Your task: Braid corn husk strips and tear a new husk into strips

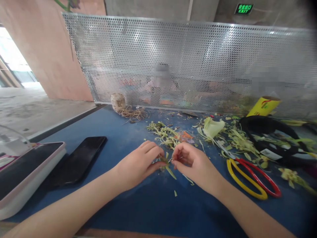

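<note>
My left hand (pixel 143 162) is closed in a pinch on a small green plant piece (pixel 170 172), whose narrow leaf points down to the right. Close beside it, my right hand (pixel 192 162) has its thumb and fingertips pressed together near the same piece. Whatever lies between those right fingertips is too small to make out. Just beyond both hands is a loose pile of pale green stems and scraps (pixel 162 130). Scissors with one yellow and one red handle (pixel 256 180) lie to the right of my right hand.
A blue table (pixel 119 211) carries a black phone (pixel 81 158) and a white-edged box (pixel 32 175) on the left. Twine (pixel 133 113), a yellow roll (pixel 264 105), a black band (pixel 267 129) and leaf scraps lie farther back. A perforated metal panel (pixel 138 43) stands behind, a person beyond it.
</note>
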Available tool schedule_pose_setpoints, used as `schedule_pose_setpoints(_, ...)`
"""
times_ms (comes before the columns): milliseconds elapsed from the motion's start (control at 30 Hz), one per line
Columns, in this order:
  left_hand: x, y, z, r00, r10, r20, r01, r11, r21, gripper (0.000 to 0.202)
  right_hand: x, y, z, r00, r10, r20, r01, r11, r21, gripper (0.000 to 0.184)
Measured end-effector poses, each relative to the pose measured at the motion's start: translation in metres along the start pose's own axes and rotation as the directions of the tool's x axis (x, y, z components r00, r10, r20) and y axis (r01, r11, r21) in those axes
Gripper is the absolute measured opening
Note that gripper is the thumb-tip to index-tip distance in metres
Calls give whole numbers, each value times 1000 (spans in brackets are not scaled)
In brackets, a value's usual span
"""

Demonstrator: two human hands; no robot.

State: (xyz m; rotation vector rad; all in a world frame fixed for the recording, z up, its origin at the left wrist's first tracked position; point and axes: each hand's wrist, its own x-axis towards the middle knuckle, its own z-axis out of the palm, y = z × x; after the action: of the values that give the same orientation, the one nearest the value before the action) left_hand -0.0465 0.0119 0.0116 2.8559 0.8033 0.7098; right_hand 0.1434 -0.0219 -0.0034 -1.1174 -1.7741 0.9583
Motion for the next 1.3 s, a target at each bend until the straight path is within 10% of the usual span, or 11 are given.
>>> schedule_pose_setpoints(200,1,-3,2,981,187,60,-194,967,167,20,-2,-2,0,996,-94,-11,87,961,-263,8)
schedule_pose_setpoints(367,0,-4,0,964,259,60,-265,941,209,25,0,0,-7,943,-240,229,331,739,-588,16)
schedule_pose_setpoints(733,-5,-7,2,895,443,54,-436,840,323,18,-1,-4,-18,846,-314,431,531,568,-628,19)
schedule_pose_setpoints(1000,1,-4,0,924,254,-287,-228,966,122,12,4,4,-15,957,-286,43,290,946,-148,31)
schedule_pose_setpoints(1100,1,-1,2,929,141,-342,-138,990,36,12,8,6,-6,989,-145,44,145,989,4,52)
schedule_pose_setpoints(1300,1,-2,5,945,206,-255,-155,966,208,9,13,9,7,1000,-18,11,16,981,192,18)
